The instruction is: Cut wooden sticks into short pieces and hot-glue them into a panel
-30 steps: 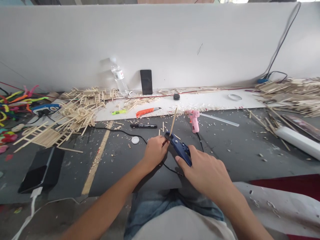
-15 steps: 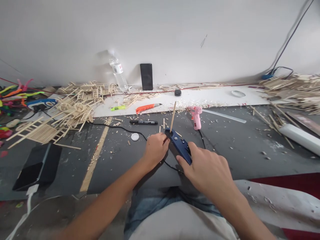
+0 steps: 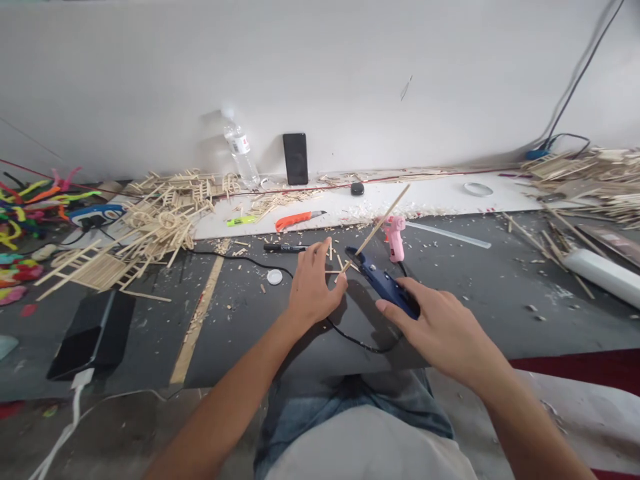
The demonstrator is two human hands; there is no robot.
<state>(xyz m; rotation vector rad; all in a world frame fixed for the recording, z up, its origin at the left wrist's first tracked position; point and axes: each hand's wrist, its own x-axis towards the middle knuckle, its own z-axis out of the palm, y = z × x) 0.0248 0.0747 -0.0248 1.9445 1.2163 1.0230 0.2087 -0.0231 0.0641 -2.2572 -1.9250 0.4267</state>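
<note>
My right hand (image 3: 445, 327) is wrapped round the handles of blue wire stripper pliers (image 3: 383, 283), their head pointing up and left. A thin wooden stick (image 3: 383, 221) slants up to the right across the head of the pliers. Its lower end reaches close to the thumb of my left hand (image 3: 315, 287); whether they touch I cannot tell. The fingers of that hand are stretched out and apart, just above the table. Short cut stick pieces (image 3: 331, 251) lie beyond its fingertips.
A pink glue gun (image 3: 395, 239), a black marker (image 3: 283, 247) and an orange utility knife (image 3: 299, 219) lie ahead. Wooden stick frames (image 3: 155, 227) are heaped at left, more sticks at right. A black cable (image 3: 357, 343) crosses the grey table (image 3: 240, 347).
My left hand has opened from a closed grip and its fingers have spread. The pliers have moved right, and the stick has tipped from nearly upright to slanting right.
</note>
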